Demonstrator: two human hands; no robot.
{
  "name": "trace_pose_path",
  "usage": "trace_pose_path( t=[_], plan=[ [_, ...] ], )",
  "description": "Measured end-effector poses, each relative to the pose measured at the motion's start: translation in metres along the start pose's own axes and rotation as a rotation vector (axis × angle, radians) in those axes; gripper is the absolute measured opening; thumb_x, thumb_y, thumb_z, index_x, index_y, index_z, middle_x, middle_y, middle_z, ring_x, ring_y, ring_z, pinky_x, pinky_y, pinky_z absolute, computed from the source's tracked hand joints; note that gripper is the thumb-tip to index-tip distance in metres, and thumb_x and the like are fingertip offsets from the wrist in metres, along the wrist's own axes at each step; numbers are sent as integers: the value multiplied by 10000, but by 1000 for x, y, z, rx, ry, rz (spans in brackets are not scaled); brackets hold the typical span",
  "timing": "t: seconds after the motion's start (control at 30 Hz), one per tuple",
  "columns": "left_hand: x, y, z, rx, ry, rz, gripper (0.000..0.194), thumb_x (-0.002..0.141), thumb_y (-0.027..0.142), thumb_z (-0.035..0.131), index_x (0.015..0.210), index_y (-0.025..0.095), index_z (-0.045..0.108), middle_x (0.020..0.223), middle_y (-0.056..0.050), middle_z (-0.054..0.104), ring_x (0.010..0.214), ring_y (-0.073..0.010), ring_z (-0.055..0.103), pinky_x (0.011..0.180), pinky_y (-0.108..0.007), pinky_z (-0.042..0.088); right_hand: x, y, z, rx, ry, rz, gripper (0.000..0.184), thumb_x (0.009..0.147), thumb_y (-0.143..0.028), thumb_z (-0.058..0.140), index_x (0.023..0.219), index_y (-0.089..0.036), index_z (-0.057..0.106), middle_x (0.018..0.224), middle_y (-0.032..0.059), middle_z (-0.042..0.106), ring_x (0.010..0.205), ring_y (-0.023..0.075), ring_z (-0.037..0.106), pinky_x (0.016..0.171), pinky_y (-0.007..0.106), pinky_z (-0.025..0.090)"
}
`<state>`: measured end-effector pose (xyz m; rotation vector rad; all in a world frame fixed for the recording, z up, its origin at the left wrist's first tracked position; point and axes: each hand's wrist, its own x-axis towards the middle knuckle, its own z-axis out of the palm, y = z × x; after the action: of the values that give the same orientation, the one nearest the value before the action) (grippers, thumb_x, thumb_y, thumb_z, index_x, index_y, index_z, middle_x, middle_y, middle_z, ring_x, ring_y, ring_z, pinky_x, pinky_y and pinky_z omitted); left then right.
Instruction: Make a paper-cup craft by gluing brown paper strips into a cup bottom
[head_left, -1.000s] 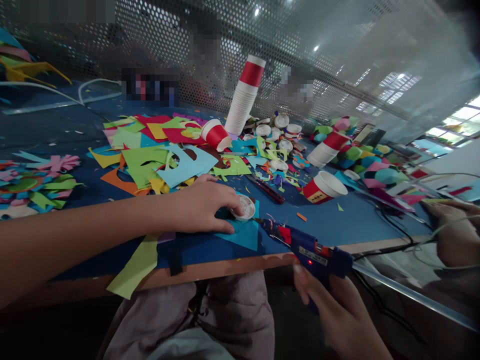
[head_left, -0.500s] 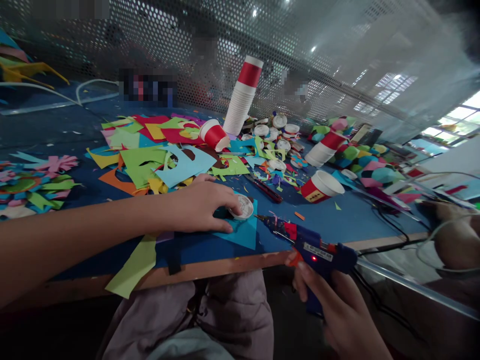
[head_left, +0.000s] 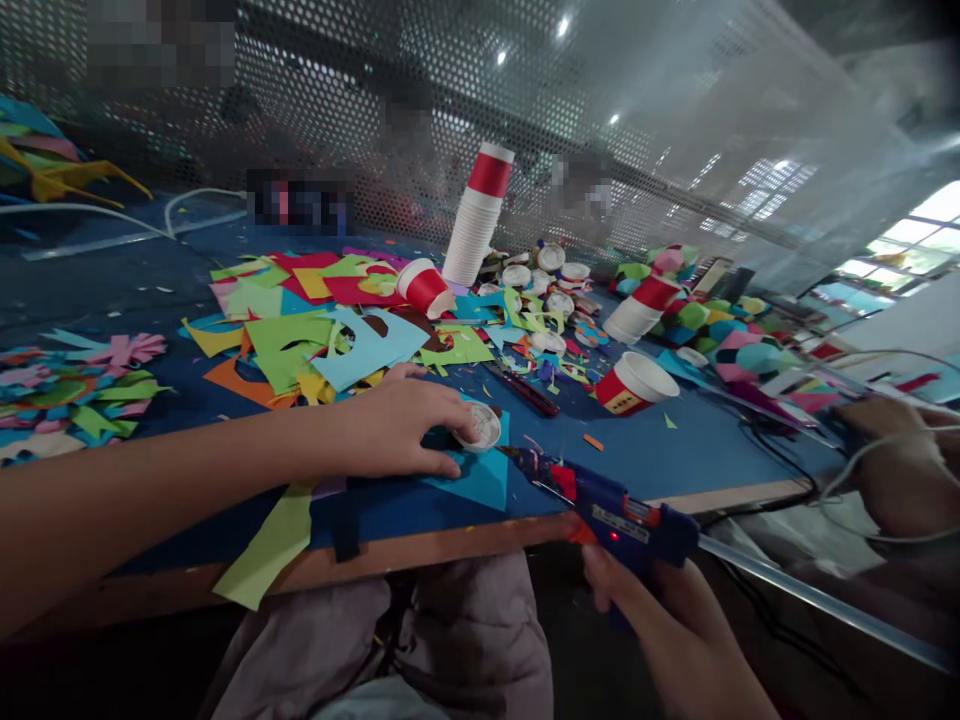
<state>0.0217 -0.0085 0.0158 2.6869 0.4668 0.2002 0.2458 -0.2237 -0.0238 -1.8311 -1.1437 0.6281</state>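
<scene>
My left hand [head_left: 412, 425] is closed on a small white round cup base [head_left: 484, 428], with its fingertips on the near-left rim. The base rests on a sheet of blue paper [head_left: 480, 485] close to the table's front edge. My right hand [head_left: 660, 600] is wrapped round the handle of a dark blue hot glue gun [head_left: 622, 515]. A red light glows on its side, and a clear glue stick [head_left: 810, 595] sticks out of the back. The gun's nozzle points left and sits at the right edge of the base; whether they touch I cannot tell.
Paper scraps [head_left: 292, 345] pile up behind my left hand. Beyond stand a tall cup stack [head_left: 474, 225] and a red-and-white cup [head_left: 637, 385]. A dark red utility knife [head_left: 525, 390] lies between. Another person's arm [head_left: 896, 460] is at the right, near cables.
The camera view has shifted slightly. The glue gun's nozzle stays beside the cup base's right edge, and my left hand keeps its hold on the base.
</scene>
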Motion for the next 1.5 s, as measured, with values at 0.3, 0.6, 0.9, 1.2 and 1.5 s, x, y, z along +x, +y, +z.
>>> trace_pose_path(
  t=[0.3,0.6,0.9,1.2,1.5],
  plan=[
    [1,1,-1,16,-26,9,304,863,387,727,1129,241,700,1272,-38,682,1226,-255,581,1099,-384,277,-1,-8,-1,-13,-30,-2,449,810,-519,701,536,-205,534,583,18,570,589,155,556,564,233,520],
    [1,1,-1,-15,-26,-18,270,843,362,755,1085,257,695,1220,-9,697,1199,-266,590,1118,-455,190,1,-2,0,-11,-95,39,459,862,-535,638,569,-206,511,642,35,602,602,159,568,534,243,504],
    [-1,-1,1,-1,-7,-1,271,845,365,755,1088,261,697,1204,4,703,1170,-239,605,1120,-405,190,-2,0,1,-51,-34,84,473,826,-576,656,564,-221,486,589,16,565,573,159,553,501,240,474],
    [1,-2,2,-7,5,7,268,846,376,752,1084,261,703,1190,11,706,1164,-227,606,1114,-384,205,1,6,-4,-55,-60,78,484,838,-581,640,548,-223,492,604,25,582,590,168,566,516,250,483],
    [-1,2,-1,0,-15,-14,285,848,362,756,1110,261,708,1236,3,699,1200,-238,590,1069,-376,239,1,-1,1,-32,-5,62,491,794,-582,675,507,-227,496,581,26,582,564,163,568,496,240,494]
  ],
)
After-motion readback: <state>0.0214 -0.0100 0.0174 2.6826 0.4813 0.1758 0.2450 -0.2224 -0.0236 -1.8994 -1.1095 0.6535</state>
